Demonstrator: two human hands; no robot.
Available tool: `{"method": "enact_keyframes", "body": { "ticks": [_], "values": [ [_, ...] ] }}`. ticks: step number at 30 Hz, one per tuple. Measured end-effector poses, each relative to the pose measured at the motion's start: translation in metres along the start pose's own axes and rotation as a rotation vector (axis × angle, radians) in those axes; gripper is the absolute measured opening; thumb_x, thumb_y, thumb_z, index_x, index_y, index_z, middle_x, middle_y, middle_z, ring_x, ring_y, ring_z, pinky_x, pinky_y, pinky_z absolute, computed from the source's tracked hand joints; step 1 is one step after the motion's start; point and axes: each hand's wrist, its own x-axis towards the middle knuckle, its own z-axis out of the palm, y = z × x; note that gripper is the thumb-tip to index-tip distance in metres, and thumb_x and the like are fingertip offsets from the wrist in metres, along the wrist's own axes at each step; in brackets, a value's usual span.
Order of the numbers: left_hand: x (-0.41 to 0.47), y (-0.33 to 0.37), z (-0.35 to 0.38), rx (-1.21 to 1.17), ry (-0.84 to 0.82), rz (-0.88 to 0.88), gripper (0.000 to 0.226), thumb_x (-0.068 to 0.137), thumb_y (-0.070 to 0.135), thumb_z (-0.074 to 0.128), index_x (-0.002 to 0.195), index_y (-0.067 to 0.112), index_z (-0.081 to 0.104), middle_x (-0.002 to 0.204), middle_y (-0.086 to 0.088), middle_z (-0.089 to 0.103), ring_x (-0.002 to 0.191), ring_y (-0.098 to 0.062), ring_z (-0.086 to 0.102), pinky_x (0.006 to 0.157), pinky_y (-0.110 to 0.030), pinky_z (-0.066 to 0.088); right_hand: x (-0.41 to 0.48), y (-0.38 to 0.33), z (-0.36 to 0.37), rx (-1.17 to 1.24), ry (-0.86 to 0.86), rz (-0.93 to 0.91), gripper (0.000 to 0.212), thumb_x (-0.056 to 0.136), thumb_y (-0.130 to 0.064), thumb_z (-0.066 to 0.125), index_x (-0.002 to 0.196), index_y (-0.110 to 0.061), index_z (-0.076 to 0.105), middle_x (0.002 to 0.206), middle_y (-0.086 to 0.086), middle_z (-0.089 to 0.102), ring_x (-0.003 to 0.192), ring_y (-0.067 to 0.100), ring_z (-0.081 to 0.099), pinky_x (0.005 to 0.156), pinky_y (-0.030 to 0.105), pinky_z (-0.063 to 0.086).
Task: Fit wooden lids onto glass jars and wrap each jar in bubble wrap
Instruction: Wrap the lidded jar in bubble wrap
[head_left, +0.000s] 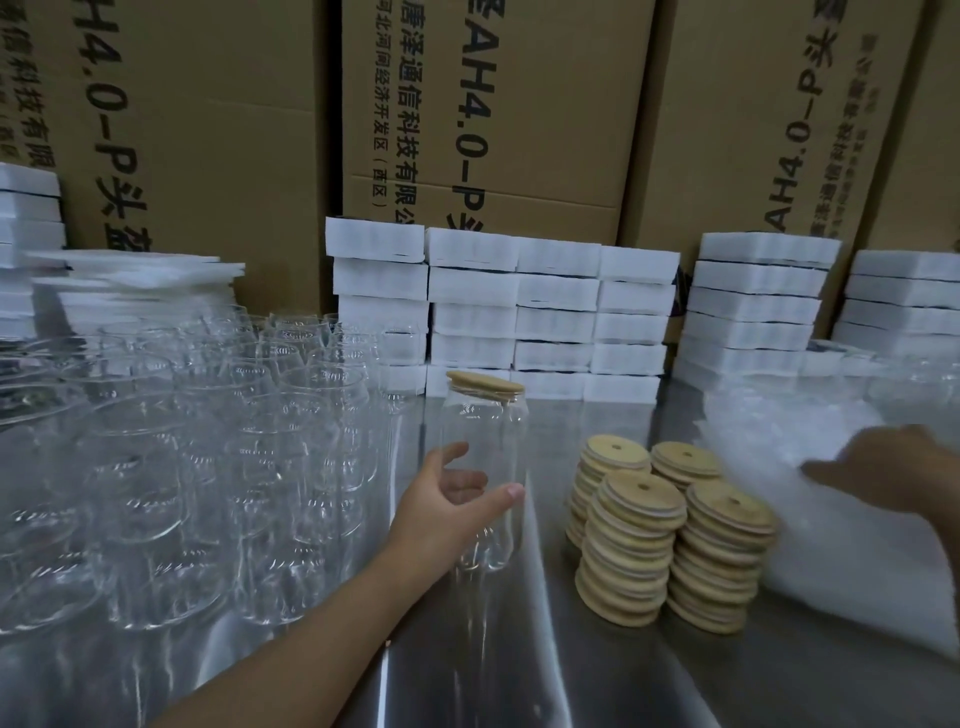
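Note:
A tall clear glass jar (488, 431) stands upright on the steel table, with a round wooden lid (485, 384) on its mouth, sitting slightly askew. My left hand (447, 501) curls around the jar's lower half, fingers behind it and thumb in front. Right of the jar stand several stacks of wooden lids (670, 530), each lid with a small hole. My right hand (883, 467) is blurred at the right edge and rests on a pile of white bubble wrap (841, 545); I cannot see whether it grips a sheet.
Many empty glass jars (197, 457) crowd the left half of the steel table (545, 649). White foam-wrapped packs (550, 312) are stacked along the back, with more at the far right and left. Tall cardboard boxes (519, 114) form the wall behind.

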Motion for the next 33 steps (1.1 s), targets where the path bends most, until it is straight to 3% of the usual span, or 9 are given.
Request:
{"method": "enact_keyframes", "body": {
  "ticks": [3, 9, 13, 16, 18, 20, 22, 26, 33],
  "values": [
    [0.0, 0.003, 0.0, 0.007, 0.005, -0.021, 0.087, 0.055, 0.056, 0.084, 0.129, 0.032, 0.044, 0.105, 0.003, 0.068, 0.092, -0.004, 0.065, 0.059, -0.016, 0.046, 0.005, -0.002, 0.001, 0.089, 0.019, -0.066, 0.037, 0.097, -0.034, 0.053, 0.111, -0.002, 0.063, 0.109, 0.012, 0.062, 0.1, 0.026, 0.056, 0.077, 0.024, 0.036],
    [-0.001, 0.005, 0.003, 0.002, 0.035, -0.058, 0.073, 0.073, 0.037, 0.082, 0.134, 0.024, 0.045, 0.106, 0.0, 0.065, 0.086, -0.005, 0.063, 0.051, -0.015, 0.046, 0.011, -0.007, -0.007, 0.177, 0.166, -0.043, 0.04, 0.092, -0.035, 0.058, 0.106, 0.002, 0.064, 0.114, 0.019, 0.061, 0.104, 0.035, 0.057, 0.088, 0.037, 0.047],
    [0.0, 0.003, 0.002, 0.006, 0.062, -0.062, 0.075, 0.072, 0.044, 0.08, 0.136, 0.026, 0.044, 0.1, 0.006, 0.066, 0.086, 0.0, 0.063, 0.065, -0.019, 0.045, 0.003, -0.012, -0.005, 0.049, 0.051, -0.026, 0.041, 0.086, -0.039, 0.066, 0.064, -0.012, 0.045, 0.072, 0.0, 0.047, 0.071, 0.016, 0.051, 0.058, 0.025, 0.037],
    [0.0, 0.002, 0.002, 0.001, 0.056, -0.056, 0.081, 0.069, 0.048, 0.082, 0.136, 0.028, 0.042, 0.102, 0.006, 0.065, 0.088, -0.002, 0.063, 0.066, -0.022, 0.046, 0.003, -0.011, -0.002, 0.117, 0.074, -0.03, 0.029, 0.088, -0.029, 0.063, 0.069, -0.007, 0.058, 0.075, 0.007, 0.057, 0.07, 0.02, 0.056, 0.06, 0.028, 0.043],
    [-0.001, 0.001, 0.003, 0.005, 0.043, -0.047, 0.091, 0.06, 0.056, 0.084, 0.136, 0.031, 0.041, 0.106, 0.006, 0.065, 0.094, -0.003, 0.063, 0.067, -0.021, 0.047, 0.002, -0.01, -0.006, 0.214, 0.132, -0.008, 0.026, 0.089, -0.027, 0.061, 0.085, -0.002, 0.066, 0.09, 0.016, 0.063, 0.085, 0.031, 0.06, 0.077, 0.034, 0.05],
    [-0.001, 0.0, 0.003, 0.027, 0.037, -0.027, 0.097, 0.052, 0.059, 0.083, 0.135, 0.033, 0.041, 0.11, 0.007, 0.063, 0.099, -0.001, 0.061, 0.07, -0.019, 0.048, -0.006, -0.013, -0.013, 0.311, 0.238, -0.024, 0.022, 0.09, -0.026, 0.06, 0.074, -0.012, 0.064, 0.087, 0.017, 0.063, 0.087, 0.037, 0.06, 0.085, 0.044, 0.051],
    [-0.002, -0.001, 0.003, 0.062, 0.035, 0.011, 0.094, 0.052, 0.057, 0.082, 0.133, 0.035, 0.04, 0.119, 0.011, 0.058, 0.106, 0.0, 0.057, 0.079, -0.02, 0.049, -0.023, -0.021, -0.022, 0.396, 0.364, -0.083, 0.027, 0.091, -0.028, 0.059, 0.065, -0.02, 0.054, 0.078, 0.012, 0.061, 0.079, 0.036, 0.059, 0.08, 0.046, 0.052],
    [-0.002, -0.002, 0.001, 0.202, 0.069, 0.115, 0.093, 0.062, 0.044, 0.088, 0.139, 0.03, 0.037, 0.124, 0.018, 0.04, 0.111, 0.008, 0.046, 0.094, -0.025, 0.046, -0.069, -0.055, -0.036, 0.598, 0.53, -0.339, 0.014, 0.093, -0.031, 0.055, 0.08, -0.025, 0.054, 0.085, -0.002, 0.058, 0.081, 0.025, 0.055, 0.068, 0.034, 0.041],
    [-0.001, 0.001, -0.005, 0.147, 0.036, 0.15, 0.125, 0.062, 0.035, 0.089, 0.151, 0.034, 0.002, 0.118, 0.014, 0.046, 0.118, -0.011, 0.05, 0.1, -0.028, 0.042, -0.124, -0.125, -0.028, 0.763, 0.602, -0.627, 0.008, 0.101, -0.016, 0.038, 0.095, -0.011, 0.037, 0.065, 0.001, 0.045, 0.057, 0.02, 0.042, 0.05, 0.035, 0.024]
  ]
}}
